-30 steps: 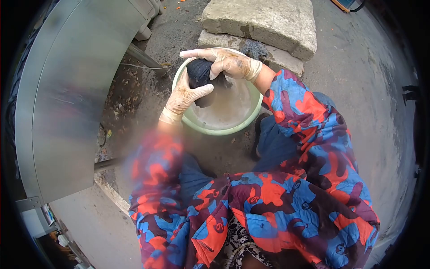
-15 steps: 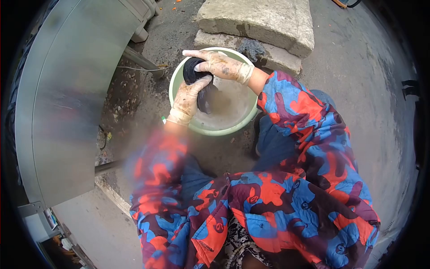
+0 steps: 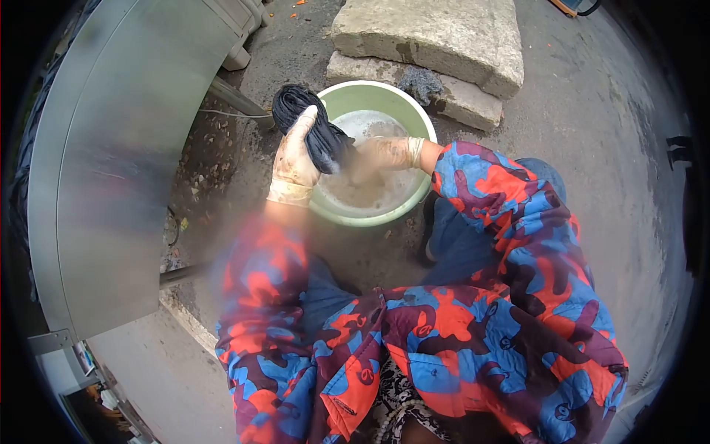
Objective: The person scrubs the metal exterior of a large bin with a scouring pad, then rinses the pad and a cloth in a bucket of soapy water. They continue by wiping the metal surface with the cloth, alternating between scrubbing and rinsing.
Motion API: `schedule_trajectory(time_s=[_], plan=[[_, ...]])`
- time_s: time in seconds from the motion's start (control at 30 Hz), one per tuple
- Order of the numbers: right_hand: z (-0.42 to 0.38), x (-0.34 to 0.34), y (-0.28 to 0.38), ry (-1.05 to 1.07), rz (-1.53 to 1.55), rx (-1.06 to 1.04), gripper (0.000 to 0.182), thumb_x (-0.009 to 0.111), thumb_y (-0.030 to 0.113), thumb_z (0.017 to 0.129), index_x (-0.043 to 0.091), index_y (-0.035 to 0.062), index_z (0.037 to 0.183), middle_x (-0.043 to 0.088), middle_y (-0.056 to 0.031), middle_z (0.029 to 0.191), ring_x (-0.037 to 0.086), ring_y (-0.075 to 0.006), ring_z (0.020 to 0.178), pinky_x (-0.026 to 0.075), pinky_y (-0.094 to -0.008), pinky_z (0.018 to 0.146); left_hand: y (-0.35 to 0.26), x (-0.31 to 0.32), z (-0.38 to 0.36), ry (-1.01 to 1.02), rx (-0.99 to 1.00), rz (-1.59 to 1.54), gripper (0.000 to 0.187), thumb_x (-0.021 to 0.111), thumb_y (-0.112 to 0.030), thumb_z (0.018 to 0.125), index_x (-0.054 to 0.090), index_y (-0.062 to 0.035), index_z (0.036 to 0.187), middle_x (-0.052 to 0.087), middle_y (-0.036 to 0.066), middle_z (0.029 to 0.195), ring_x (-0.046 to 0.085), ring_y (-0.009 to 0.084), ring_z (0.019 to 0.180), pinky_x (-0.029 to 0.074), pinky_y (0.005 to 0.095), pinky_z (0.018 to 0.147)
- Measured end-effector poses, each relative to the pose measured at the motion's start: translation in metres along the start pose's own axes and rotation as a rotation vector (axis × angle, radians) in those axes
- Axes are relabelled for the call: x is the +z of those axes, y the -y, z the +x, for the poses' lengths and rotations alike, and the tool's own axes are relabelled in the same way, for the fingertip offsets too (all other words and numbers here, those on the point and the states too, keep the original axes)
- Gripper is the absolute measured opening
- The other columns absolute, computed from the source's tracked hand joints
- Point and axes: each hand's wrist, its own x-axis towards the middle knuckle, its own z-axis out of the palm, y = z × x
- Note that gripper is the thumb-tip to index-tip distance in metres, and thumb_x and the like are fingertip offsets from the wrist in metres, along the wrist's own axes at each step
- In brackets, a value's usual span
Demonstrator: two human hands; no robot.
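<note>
My left hand (image 3: 296, 157), in a stained pale glove, grips a dark, folded, wet-looking cloth (image 3: 314, 132) over the left rim of a light green basin (image 3: 377, 96). The cloth's upper end bulges past the rim, and its lower end points down toward the murky, foamy water (image 3: 370, 194). My right hand (image 3: 388, 154), gloved as well, is over the water close to that lower end. A brownish smear on the view hides its fingers, so whether they touch the cloth does not show.
Stacked stone slabs (image 3: 429, 33) stand beyond the basin, with a grey scrubbing pad (image 3: 420, 83) on the lower one. A large metal panel (image 3: 118, 163) rises at the left, near a metal leg (image 3: 240, 100) and a thin wire. Dry leaves litter the ground.
My left hand has shifted left and turned, lifting the cloth's upper end to the basin's rim. My right hand has let go of the upper end and moved down over the water.
</note>
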Motion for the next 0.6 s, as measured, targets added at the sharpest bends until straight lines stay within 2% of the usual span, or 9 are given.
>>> schedule_trajectory(time_s=[0.07, 0.17, 0.2, 0.3, 0.37, 0.43, 0.47, 0.5, 0.6], plan=[[-0.003, 0.0, 0.001, 0.017, -0.197, 0.098, 0.033, 0.075, 0.021, 0.074, 0.064, 0.003, 0.099, 0.064, -0.002, 0.081, 0.06, -0.012, 0.075, 0.047, -0.029, 0.07, 0.005, -0.008, 0.012, -0.04, -0.001, -0.119, 0.025, 0.061, -0.023, 0.089, 0.062, -0.0052, 0.107, 0.066, 0.005, 0.096, 0.063, 0.019, 0.08, 0.052, 0.0331, 0.074], [0.004, -0.011, -0.029, -0.024, -0.043, -0.011, 0.034, 0.074, 0.019, 0.073, 0.063, 0.002, 0.1, 0.064, -0.0016, 0.083, 0.059, -0.0128, 0.072, 0.047, -0.0295, 0.068, 0.012, -0.021, 0.018, -0.086, 0.009, -0.165, 0.024, 0.062, -0.024, 0.088, 0.062, -0.0051, 0.104, 0.065, 0.006, 0.095, 0.063, 0.0198, 0.081, 0.053, 0.0342, 0.074], [-0.002, -0.012, -0.018, -0.03, -0.329, 0.035, 0.041, 0.072, 0.018, 0.072, 0.061, 0.0013, 0.108, 0.065, -0.0029, 0.083, 0.058, -0.0131, 0.073, 0.047, -0.0298, 0.069, 0.011, -0.023, 0.018, -0.085, 0.012, -0.164, 0.024, 0.062, -0.024, 0.088, 0.062, -0.0051, 0.104, 0.065, 0.006, 0.095, 0.063, 0.0198, 0.081, 0.053, 0.0342, 0.074], [-0.004, -0.031, -0.021, -0.059, -0.399, -0.01, 0.055, 0.072, 0.017, 0.07, 0.056, 0.0027, 0.121, 0.065, -0.006, 0.084, 0.058, -0.0153, 0.077, 0.047, -0.0296, 0.072, 0.007, -0.03, 0.017, -0.127, -0.014, -0.119, 0.025, 0.062, -0.026, 0.088, 0.061, -0.0054, 0.103, 0.065, 0.008, 0.093, 0.062, 0.0206, 0.08, 0.053, 0.0355, 0.074], [-0.019, -0.032, 0.019, 0.049, -0.354, 0.067, 0.068, 0.07, 0.017, 0.068, 0.049, 0.0043, 0.132, 0.066, -0.0109, 0.096, 0.06, -0.018, 0.085, 0.047, -0.0295, 0.078, 0.008, -0.035, 0.017, -0.163, -0.075, -0.141, 0.031, 0.061, -0.027, 0.089, 0.059, -0.0033, 0.109, 0.064, 0.01, 0.097, 0.063, 0.0211, 0.083, 0.054, 0.0362, 0.076], [-0.029, -0.026, 0.047, -0.098, -0.691, 0.123, 0.073, 0.067, 0.015, 0.067, 0.044, 0.0059, 0.135, 0.064, -0.0133, 0.11, 0.061, -0.0212, 0.092, 0.048, -0.0291, 0.084, 0.012, -0.038, 0.018, -0.135, -0.089, -0.077, 0.035, 0.061, -0.029, 0.089, 0.058, -0.0021, 0.112, 0.064, 0.01, 0.1, 0.063, 0.0212, 0.085, 0.054, 0.0356, 0.077], [-0.022, -0.04, 0.031, -0.125, -0.814, -0.049, 0.071, 0.06, 0.006, 0.068, 0.041, 0.0044, 0.136, 0.059, -0.0176, 0.118, 0.065, -0.0226, 0.089, 0.052, -0.0298, 0.08, 0.014, -0.039, 0.02, -0.105, -0.104, -0.016, 0.039, 0.06, -0.031, 0.09, 0.057, -0.0009, 0.114, 0.063, 0.011, 0.102, 0.063, 0.0212, 0.087, 0.054, 0.035, 0.077], [-0.026, -0.036, 0.042, -0.127, -0.816, -0.049, 0.071, 0.06, 0.006, 0.068, 0.041, 0.0044, 0.136, 0.059, -0.0176, 0.118, 0.065, -0.0226, 0.089, 0.052, -0.0298, 0.08, 0.014, -0.038, 0.019, -0.103, -0.102, -0.016, 0.039, 0.06, -0.031, 0.09, 0.057, -0.0009, 0.114, 0.063, 0.011, 0.102, 0.063, 0.0212, 0.087, 0.054, 0.035, 0.077], [-0.028, -0.024, 0.075, -0.262, -0.938, -0.146, 0.07, 0.058, 0.003, 0.066, 0.043, 0.0081, 0.135, 0.043, -0.0172, 0.135, 0.051, -0.0317, 0.117, 0.042, -0.0364, 0.099, 0.013, -0.03, 0.013, -0.141, -0.228, 0.143, 0.046, 0.058, -0.038, 0.091, 0.055, 0.0, 0.117, 0.063, 0.012, 0.107, 0.064, 0.0199, 0.091, 0.055, 0.0321, 0.077]])
